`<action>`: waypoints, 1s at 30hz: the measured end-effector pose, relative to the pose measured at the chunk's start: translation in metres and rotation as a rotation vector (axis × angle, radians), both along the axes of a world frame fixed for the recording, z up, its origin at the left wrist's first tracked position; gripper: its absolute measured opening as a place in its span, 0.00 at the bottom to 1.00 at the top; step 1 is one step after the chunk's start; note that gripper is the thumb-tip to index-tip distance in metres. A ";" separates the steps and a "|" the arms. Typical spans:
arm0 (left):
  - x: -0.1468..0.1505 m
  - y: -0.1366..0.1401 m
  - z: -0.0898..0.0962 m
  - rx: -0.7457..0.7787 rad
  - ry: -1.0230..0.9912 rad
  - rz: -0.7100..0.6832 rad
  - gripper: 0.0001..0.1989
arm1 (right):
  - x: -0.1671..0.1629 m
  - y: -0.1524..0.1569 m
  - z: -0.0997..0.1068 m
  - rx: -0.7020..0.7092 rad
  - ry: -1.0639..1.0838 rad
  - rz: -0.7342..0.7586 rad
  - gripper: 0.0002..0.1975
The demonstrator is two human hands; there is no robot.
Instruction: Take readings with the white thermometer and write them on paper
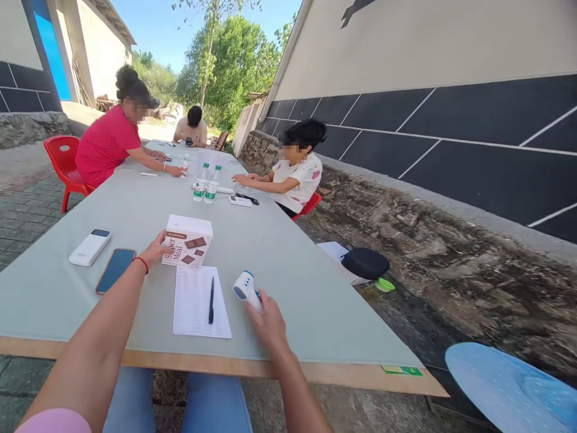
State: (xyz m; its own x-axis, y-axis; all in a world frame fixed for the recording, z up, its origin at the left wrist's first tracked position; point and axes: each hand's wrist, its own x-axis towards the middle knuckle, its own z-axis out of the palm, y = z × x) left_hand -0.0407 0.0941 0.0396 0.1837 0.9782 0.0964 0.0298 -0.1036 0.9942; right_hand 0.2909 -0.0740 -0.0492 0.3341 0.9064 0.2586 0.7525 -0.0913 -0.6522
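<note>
My left hand [155, 248] grips the left side of a white box [189, 234] that has brown chocolate pieces and "Super Meal" printed on it. The box stands on the table, its front bottom edge by the top of a written sheet of paper [192, 304]. A dark pen [211, 300] lies on that sheet. My right hand [269, 319] is closed around the handle of a white and blue infrared thermometer [246, 290], held low over the table to the right of the paper. Some fingers of both hands are hidden.
Left of the box lie a phone [116, 270] and a white power bank [91, 248]. Farther along the table [315, 325] stand two water bottles [206, 183], near another power bank [240, 201]. Three people sit around the far part. A blue round object [509, 385] is at the lower right.
</note>
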 end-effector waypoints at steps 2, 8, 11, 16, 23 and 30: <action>0.002 0.001 -0.004 -0.073 -0.038 -0.108 0.35 | -0.009 -0.005 0.008 0.120 0.237 0.005 0.29; 0.010 -0.012 -0.002 -0.120 -0.175 0.139 0.33 | -0.066 -0.006 0.065 0.168 0.823 0.206 0.20; 0.012 -0.035 0.001 -0.147 -0.346 0.261 0.32 | -0.103 -0.011 0.092 0.125 1.021 0.345 0.13; 0.007 -0.091 -0.012 -0.193 -0.318 0.274 0.31 | -0.159 -0.030 0.097 -0.042 1.242 0.453 0.13; -0.004 -0.116 -0.028 0.101 -0.019 0.302 0.29 | -0.204 -0.037 0.054 -0.085 1.164 0.279 0.14; -0.008 -0.112 -0.031 0.110 -0.009 0.237 0.32 | -0.211 -0.030 0.053 -0.057 1.227 0.246 0.15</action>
